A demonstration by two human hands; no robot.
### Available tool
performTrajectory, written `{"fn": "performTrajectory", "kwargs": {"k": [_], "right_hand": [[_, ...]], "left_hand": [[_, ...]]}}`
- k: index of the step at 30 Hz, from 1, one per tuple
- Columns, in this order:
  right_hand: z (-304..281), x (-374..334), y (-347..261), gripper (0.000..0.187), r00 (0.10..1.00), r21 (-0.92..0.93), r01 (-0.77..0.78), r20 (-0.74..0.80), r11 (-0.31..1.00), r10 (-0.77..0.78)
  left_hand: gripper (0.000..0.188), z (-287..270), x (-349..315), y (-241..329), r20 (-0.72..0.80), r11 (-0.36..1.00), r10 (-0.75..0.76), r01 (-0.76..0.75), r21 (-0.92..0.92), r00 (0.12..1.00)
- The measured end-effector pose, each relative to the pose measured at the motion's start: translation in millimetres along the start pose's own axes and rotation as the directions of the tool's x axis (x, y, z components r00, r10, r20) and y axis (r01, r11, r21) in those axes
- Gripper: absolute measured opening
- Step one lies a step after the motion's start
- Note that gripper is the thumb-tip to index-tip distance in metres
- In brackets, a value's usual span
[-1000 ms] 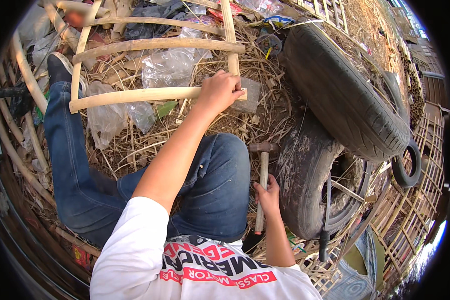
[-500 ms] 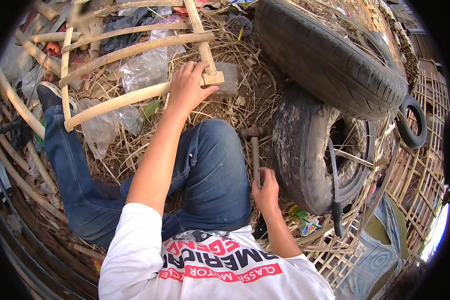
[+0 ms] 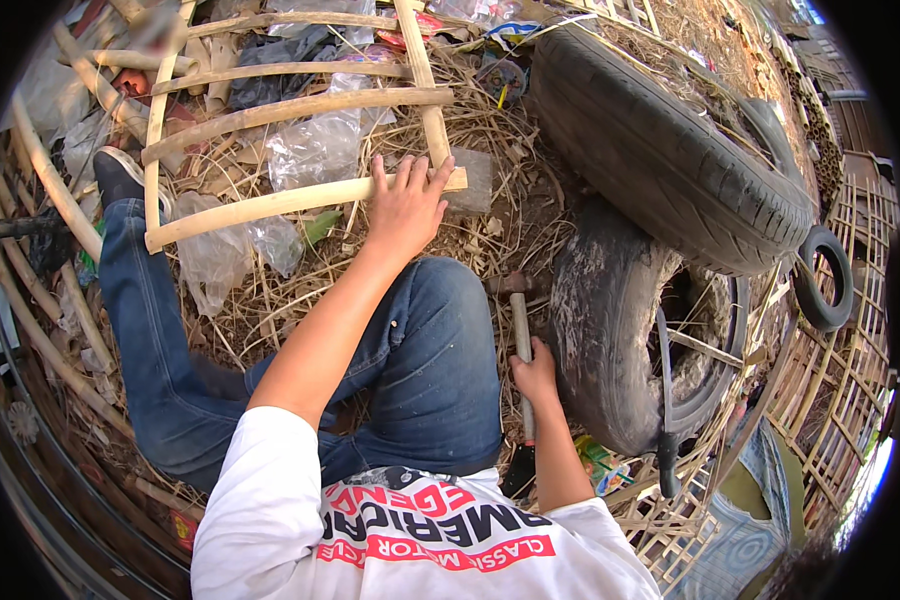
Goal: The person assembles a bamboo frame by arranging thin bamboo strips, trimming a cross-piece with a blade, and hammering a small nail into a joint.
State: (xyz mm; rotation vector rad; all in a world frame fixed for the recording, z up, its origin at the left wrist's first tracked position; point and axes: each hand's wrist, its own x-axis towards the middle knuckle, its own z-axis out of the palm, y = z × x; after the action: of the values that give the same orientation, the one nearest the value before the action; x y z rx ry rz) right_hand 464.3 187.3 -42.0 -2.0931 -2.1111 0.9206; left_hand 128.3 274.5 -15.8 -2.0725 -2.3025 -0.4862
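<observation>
A pale bamboo frame (image 3: 300, 198) with several slightly curved crossbars lies at the upper left. My left hand (image 3: 408, 212) is on its nearest bar by the right corner, fingers hooked over the top. Under that corner is a grey block (image 3: 478, 182). To the right of my bent knee, my right hand (image 3: 537, 368) is closed around the handle of a hammer (image 3: 521, 325). The hammer's head points away from me, close to the ground, and its handle runs back beneath my fingers.
Two worn car tyres, one leaning (image 3: 670, 150) and one standing (image 3: 610, 320), crowd the right side. A dark-handled saw or blade (image 3: 667, 440) hangs against the nearer one. Plastic bags (image 3: 315, 150) and dry straw litter the ground. Bamboo poles (image 3: 55, 200) lie at left.
The right hand's fingers have closed around the hammer handle. My left hand has turned on the bar, fingers now pointing away over it. The whole view has shifted slightly.
</observation>
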Motion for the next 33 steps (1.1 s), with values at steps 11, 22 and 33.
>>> {"fn": "performTrajectory", "kwargs": {"k": [11,22,33], "right_hand": [[-75.2,-47.0,-74.6,0.050,0.995,0.239,-0.098,0.044,0.966,0.090],[-116.4,-11.6,-122.5,0.056,0.901,0.334,0.335,-0.386,0.881,-0.196],[-125.5,33.0,-175.4,0.056,0.940,0.347,0.341,-0.106,0.874,-0.325]], "left_hand": [[0.053,5.0,1.0,-1.3,-0.065,0.991,-0.083,0.075,-0.108,0.994],[0.025,11.2,27.5,-7.5,-0.277,0.896,-0.169,0.030,-0.443,0.946],[0.015,19.3,28.5,-1.9,-0.297,0.891,-0.207,0.054,-0.450,0.932]]}}
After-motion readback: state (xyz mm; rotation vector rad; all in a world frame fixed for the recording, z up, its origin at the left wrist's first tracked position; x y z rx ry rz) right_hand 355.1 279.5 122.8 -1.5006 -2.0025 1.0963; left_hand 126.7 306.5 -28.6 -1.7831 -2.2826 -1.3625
